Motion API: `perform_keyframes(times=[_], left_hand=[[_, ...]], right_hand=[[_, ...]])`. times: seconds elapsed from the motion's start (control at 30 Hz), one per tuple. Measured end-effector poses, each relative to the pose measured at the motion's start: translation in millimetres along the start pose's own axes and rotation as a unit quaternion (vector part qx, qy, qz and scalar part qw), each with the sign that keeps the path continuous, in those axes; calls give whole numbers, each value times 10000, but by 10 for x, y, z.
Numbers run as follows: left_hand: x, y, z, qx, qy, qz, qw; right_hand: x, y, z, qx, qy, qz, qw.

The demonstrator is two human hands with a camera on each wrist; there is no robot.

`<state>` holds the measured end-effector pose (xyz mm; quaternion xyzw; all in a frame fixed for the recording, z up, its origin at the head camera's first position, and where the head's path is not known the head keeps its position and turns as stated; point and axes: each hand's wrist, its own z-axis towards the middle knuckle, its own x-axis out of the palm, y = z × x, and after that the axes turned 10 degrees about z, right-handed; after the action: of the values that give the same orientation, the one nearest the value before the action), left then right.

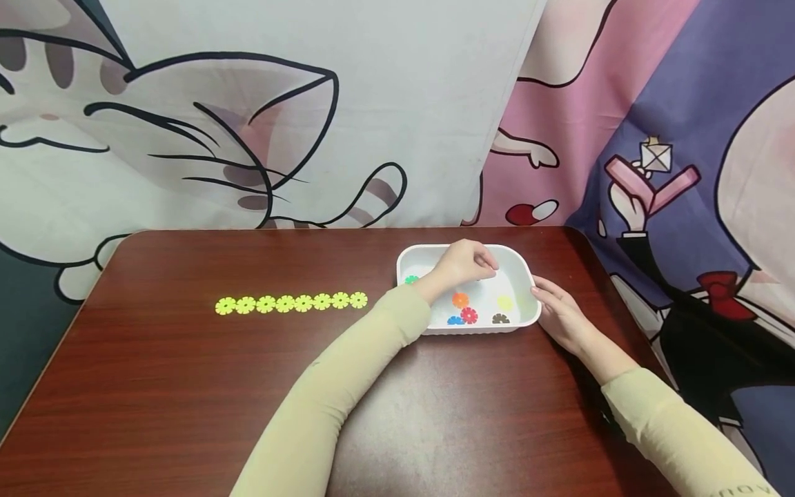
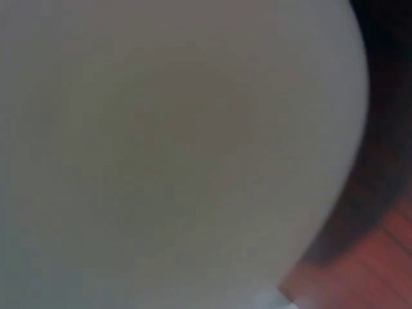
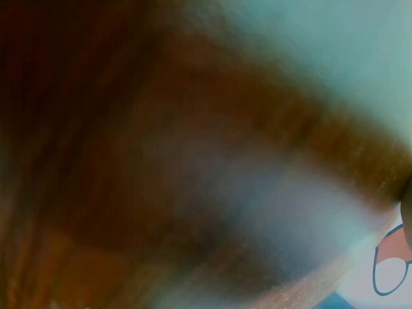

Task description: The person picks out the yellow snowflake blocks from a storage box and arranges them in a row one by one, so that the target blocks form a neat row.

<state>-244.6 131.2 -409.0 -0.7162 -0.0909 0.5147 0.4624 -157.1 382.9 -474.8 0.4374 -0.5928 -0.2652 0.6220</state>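
Note:
A white plastic tray (image 1: 524,276) stands at the back right of the table with several loose flower-shaped discs in it. Among them are an orange disc (image 1: 460,300), a red disc (image 1: 468,315), a blue disc (image 1: 455,320), a dark brown disc (image 1: 500,318), a pale yellow disc (image 1: 504,302) and a green disc (image 1: 412,279). My left hand (image 1: 464,264) reaches over the tray with bent fingers; whether they pinch a disc I cannot tell. The right hand (image 1: 562,314) holds the tray's right end, thumb at the rim.
Left of the tray, several yellow-green flower discs (image 1: 285,304) lie in a straight row on the brown wooden table (image 1: 186,393). Behind the table hangs a printed cartoon curtain (image 1: 435,124). Both wrist views are mostly blurred by close surfaces.

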Motion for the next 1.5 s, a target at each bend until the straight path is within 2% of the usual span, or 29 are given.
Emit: perform_keyframes(times=[0.37,0.53,0.73,1.13,1.5], left_hand=[[355,-82,40,182,68,349,9992],[476,-86,31,233,183,1079,9937],[523,-101,20,341,224,1607,9862],[562,-29,53,496,568,1947,9780],[618,-12,68,744,634,2549,9620]], right_hand=[[21,8,-16,7,-20,-40,10000],[13,13,-14,27,-25,-112,9999],[-8,28,-16,30,3,-110,9999],[18,10,-9,-31,-97,-161,9998],[13,-8,-3,-47,-96,-135,9999]])
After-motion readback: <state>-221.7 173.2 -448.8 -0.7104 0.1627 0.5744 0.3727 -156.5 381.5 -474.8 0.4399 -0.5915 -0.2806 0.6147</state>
